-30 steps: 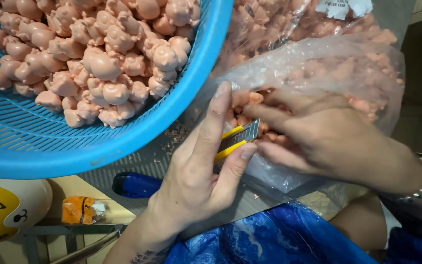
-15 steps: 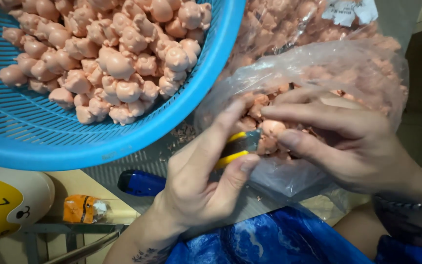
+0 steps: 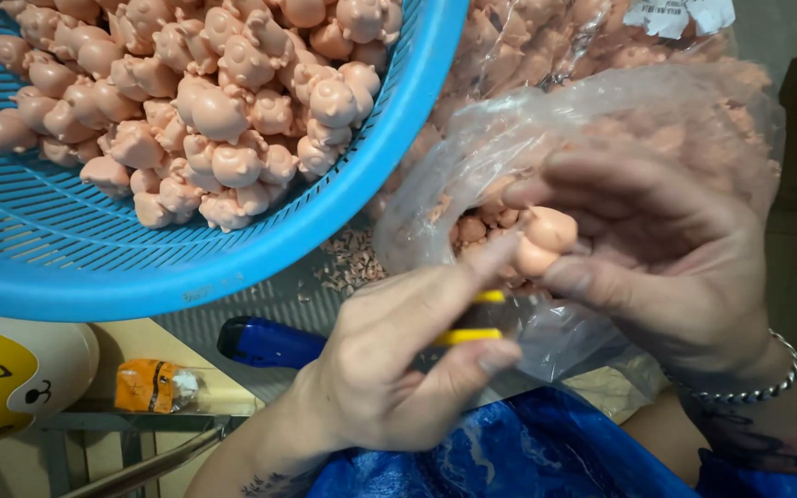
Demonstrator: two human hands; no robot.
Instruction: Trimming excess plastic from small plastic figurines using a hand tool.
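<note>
Holding, item one: a small pink pig figure point(image 3: 546, 242), pinched between thumb and fingers of our right hand point(image 3: 657, 258), just in front of the mouth of a clear plastic bag point(image 3: 601, 120) filled with more of the same.

Item two: a yellow-handled cutter point(image 3: 469, 318), clamped in the closed fingers of our left hand point(image 3: 398, 369); its blade end is hidden behind the fingers.

Relation: the figure sits just above and to the right of the cutter, very near it. Our left hand is the nearer to the tool, the right to the figure. The cutter's long axis runs roughly level, left to right. Which way the figure faces we cannot tell.

Adjacent: blue basket point(image 3: 232, 267) holding a heap of pig figures, upper left.
</note>
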